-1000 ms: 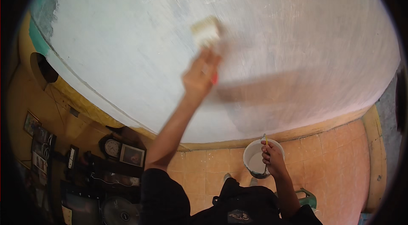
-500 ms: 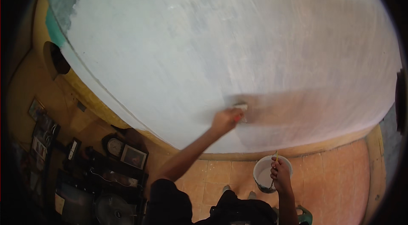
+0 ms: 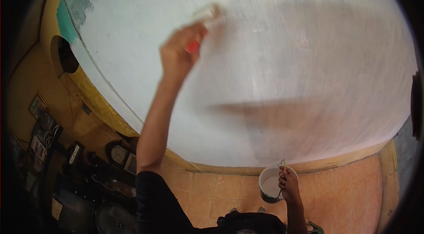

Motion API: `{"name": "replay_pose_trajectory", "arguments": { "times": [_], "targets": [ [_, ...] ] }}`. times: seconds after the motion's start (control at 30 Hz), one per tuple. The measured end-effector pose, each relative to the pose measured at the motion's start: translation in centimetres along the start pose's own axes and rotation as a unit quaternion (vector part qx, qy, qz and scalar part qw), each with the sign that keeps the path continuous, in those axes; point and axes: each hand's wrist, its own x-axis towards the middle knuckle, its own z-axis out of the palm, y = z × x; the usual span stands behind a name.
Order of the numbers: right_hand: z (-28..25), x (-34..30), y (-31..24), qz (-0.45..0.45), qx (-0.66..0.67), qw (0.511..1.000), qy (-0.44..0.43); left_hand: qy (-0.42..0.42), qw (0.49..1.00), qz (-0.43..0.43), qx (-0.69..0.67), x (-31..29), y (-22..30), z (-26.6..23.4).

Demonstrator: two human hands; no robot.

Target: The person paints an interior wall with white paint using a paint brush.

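Observation:
My left hand (image 3: 180, 50) is raised high and closed around a paintbrush (image 3: 208, 12) with a red handle. The bristle end is smeared by motion, at or very near the white-painted wall (image 3: 137, 35); whether it touches cannot be made out. Low in front of me, my right hand (image 3: 289, 184) grips the wire handle of a bucket (image 3: 265, 195). Pale paint (image 3: 271, 185) shows inside it. A yellow bit of the handle (image 3: 285, 166) pokes out above my fingers.
Orange floor tiles (image 3: 198, 196) meet the wall along a yellowish skirting (image 3: 309, 163). Left are a fan (image 3: 115, 220), a clock (image 3: 118, 153) and dark furniture. Teal paint (image 3: 66, 24) shows at the wall's left edge. A green object (image 3: 316, 228) sits by my right forearm.
My left hand with the paintbrush has swept up and to the left, from low on the wall to high on it. My right hand still holds the bucket, with little movement.

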Motion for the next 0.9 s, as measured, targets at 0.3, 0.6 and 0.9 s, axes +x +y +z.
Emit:
{"name": "replay_pose_trajectory", "arguments": {
  "times": [0.3,0.6,0.9],
  "targets": [
    [2.1,0.8,1.9,0.022,-0.011,1.000,-0.017,-0.276,0.951,0.120,-0.066,-23.7,7.2,0.8],
    [4.1,0.9,2.3,0.013,-0.019,1.000,0.000,-0.140,0.970,-0.138,-0.141,-5.2,-2.0,-3.6],
    [3.5,2.2,3.0,0.012,-0.006,1.000,-0.022,0.013,0.993,0.083,0.086,-1.5,0.8,2.9]
  ]
}}
